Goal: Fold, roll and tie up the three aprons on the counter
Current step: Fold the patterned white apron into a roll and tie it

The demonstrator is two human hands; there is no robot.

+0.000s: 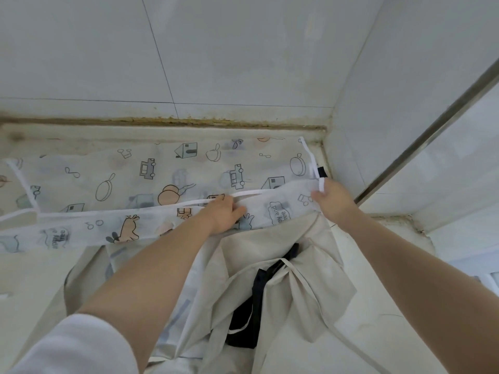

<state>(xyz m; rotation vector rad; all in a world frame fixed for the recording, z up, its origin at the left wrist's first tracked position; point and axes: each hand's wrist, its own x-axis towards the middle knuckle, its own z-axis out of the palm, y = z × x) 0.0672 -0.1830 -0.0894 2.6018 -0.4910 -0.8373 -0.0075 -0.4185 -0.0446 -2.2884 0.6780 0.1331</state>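
White translucent printed apron, cartoon pans, cars and houses: I see it spread across the counter through the middle of the frame, its near edge folded over into a long band running from the left edge to right of centre. White tie strap lies along that fold; a second white strap runs up toward the back corner at upper right.

Left hand, centre of frame: fingers lie flat and roughly straight, pressing the folded band down.

Right hand, right of centre: fingers curled, pinching the right end of the fold together with the white strap end that sticks up above the knuckles.

Beige cloth apron, lower centre: crumpled heap under and in front of the printed one, its ties trailing toward the lower right.

Dark navy apron, lower centre: mostly buried in the beige folds; a small dark piece also shows just above the right hand.

Tiled wall, upper frame, with a stained joint where it meets the counter.

White sleeve, lower left, pushed up my left arm.
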